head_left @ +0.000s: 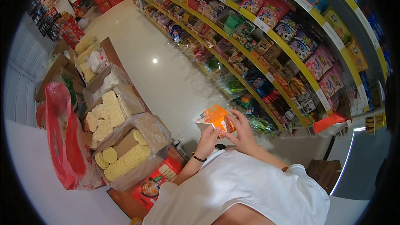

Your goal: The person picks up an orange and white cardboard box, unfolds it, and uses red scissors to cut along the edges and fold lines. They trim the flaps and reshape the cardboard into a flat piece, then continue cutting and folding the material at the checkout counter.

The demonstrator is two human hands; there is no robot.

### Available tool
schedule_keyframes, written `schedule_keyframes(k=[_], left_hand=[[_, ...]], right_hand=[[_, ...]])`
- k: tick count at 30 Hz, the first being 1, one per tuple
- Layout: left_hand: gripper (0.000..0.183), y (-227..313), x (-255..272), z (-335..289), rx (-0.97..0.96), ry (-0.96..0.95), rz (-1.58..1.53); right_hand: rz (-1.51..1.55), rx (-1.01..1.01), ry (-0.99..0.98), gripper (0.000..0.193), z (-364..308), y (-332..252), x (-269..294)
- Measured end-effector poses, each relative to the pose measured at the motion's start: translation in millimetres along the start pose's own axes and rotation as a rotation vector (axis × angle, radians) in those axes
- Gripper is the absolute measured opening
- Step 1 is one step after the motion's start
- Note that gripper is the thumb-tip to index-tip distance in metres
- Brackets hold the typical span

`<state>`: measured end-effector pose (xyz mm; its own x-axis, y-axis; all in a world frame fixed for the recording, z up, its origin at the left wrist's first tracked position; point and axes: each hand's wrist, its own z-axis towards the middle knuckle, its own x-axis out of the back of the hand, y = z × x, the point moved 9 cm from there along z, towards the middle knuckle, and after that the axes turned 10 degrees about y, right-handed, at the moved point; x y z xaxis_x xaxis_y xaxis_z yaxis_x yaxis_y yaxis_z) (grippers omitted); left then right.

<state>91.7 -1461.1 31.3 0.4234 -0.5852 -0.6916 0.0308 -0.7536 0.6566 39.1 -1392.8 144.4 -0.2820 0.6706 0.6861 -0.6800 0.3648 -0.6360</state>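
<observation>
A small orange-and-white box (215, 114) is held in front of my chest, tilted, with one orange printed side and a pale side in view. My left hand (207, 141) grips its near left corner, thumb on top; a dark beaded bracelet (199, 157) circles that wrist. On the box's right side, my right hand (243, 132) has its fingers bent against the edge and its thumb near the front. The fingertips under the box are hidden.
At left, a wooden table (118, 64) bears open cartons of dried noodle cakes (125, 162), a red plastic bag (62, 141) and a red noodle packet (150, 187). Yellow-edged shelves (250, 16) of snack packets curve along the right. A pale tiled floor (154, 58) runs between them.
</observation>
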Motion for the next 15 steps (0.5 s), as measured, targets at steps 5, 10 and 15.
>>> schedule_keyframes(k=[5, 10, 15], left_hand=[[0.020, -1, 6, 2, -0.156, 0.037, 0.244], [0.022, 4, -2, -4, -0.018, 0.011, 0.079], [0.025, 5, 5, -4, -0.052, -0.033, 0.203]], right_hand=[[0.034, -0.086, 0.002, 0.052, -1, 3, -3], [0.012, -0.033, -0.055, 0.055, 1, -1, -9], [0.066, -0.068, -0.051, 0.054, 0, 3, -14]])
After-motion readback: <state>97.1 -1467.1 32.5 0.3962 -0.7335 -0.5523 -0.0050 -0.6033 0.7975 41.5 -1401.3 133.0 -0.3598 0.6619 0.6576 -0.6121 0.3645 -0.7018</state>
